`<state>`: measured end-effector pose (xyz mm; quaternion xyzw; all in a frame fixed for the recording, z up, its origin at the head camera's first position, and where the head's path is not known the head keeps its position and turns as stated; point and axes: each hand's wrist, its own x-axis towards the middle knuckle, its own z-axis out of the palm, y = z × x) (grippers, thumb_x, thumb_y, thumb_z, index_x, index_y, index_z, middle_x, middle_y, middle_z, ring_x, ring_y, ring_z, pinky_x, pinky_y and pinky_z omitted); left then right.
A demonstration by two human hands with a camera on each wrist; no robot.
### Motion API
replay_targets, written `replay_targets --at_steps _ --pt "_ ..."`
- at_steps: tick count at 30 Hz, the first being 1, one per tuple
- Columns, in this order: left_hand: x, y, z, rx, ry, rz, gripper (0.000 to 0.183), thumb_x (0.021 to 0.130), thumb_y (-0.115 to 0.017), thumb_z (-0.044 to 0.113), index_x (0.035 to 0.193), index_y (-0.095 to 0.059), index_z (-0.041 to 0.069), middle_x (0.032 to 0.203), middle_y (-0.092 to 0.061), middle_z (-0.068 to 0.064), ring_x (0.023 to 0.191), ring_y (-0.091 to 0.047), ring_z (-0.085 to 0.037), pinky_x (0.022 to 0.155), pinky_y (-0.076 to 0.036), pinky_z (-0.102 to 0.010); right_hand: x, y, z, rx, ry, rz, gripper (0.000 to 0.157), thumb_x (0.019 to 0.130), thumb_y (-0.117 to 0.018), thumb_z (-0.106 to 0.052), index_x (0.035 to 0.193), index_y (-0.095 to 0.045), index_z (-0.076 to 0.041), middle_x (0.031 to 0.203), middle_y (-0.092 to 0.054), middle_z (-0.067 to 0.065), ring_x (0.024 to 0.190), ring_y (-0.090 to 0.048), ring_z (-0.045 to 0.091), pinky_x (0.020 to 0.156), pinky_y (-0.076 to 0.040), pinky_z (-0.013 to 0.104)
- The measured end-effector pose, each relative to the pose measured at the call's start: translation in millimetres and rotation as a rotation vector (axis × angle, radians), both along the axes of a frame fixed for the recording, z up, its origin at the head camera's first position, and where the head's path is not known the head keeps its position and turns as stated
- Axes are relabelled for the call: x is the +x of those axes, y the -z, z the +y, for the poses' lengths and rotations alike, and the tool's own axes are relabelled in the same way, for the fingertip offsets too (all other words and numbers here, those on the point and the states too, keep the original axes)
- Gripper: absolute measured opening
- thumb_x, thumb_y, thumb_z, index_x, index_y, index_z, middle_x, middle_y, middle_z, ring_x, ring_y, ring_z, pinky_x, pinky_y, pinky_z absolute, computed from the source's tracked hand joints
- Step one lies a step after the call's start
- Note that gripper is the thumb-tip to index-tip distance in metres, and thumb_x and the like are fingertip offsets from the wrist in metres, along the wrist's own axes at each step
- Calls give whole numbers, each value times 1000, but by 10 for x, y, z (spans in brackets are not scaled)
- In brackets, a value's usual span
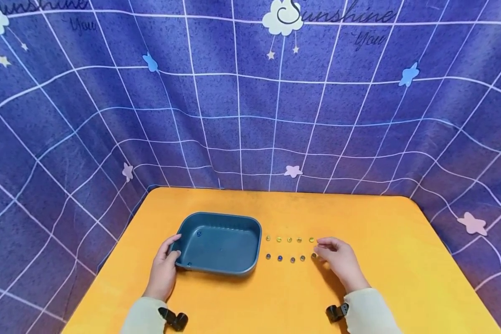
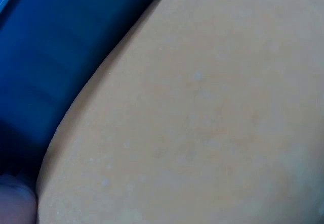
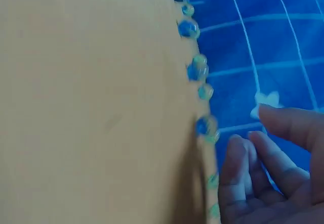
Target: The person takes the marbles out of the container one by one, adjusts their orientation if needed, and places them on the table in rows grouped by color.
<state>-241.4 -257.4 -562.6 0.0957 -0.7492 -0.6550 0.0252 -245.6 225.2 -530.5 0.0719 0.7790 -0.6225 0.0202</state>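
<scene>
A dark blue rectangular plastic basin (image 1: 219, 250) sits on the left half of the table, with a small blue marble (image 1: 199, 234) inside near its far left corner. My left hand (image 1: 163, 270) grips its left wall, thumb over the rim; in the left wrist view the hand's skin hides most of the basin. To the right are two rows of glass marbles: yellowish ones (image 1: 289, 240) behind, darker bluish ones (image 1: 292, 260) in front. My right hand (image 1: 338, 259) hovers at the right end of the rows, its thumb and fingertips apart with nothing between them in the right wrist view.
The yellow table top (image 1: 380, 241) extends around the basin and marbles. A blue-purple curtain (image 1: 250, 102) with a white grid, clouds and stars hangs behind and along both sides. Black wrist cameras (image 1: 176, 320) are strapped at both sleeves.
</scene>
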Motion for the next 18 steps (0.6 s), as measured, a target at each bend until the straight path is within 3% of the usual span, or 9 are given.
replay_targets --at_steps 6,11,18 --pt "-13 -26 7 16 -13 30 48 108 -41 9 155 -44 19 171 -16 -1 156 -12 -22 124 -18 -49 133 -190 -463 36 -18 176 26 90 -78 -4 114 -72 3 101 -71 10 86 -67 16 77 -56 26" --pt "-13 -26 28 39 -14 35 46 108 -41 7 153 -44 16 170 -17 -3 155 -14 -24 123 -20 -50 285 -283 -946 5 -173 239 16 90 -77 -2 105 -74 -5 98 -70 7 88 -66 17 81 -55 28" --pt "-10 7 26 61 -13 20 46 108 -40 6 153 -43 15 170 -17 -1 155 -14 -20 123 -20 -46 418 -383 -1513 55 -414 347 10 94 -76 -13 104 -74 -14 99 -66 -2 88 -63 14 82 -56 29"
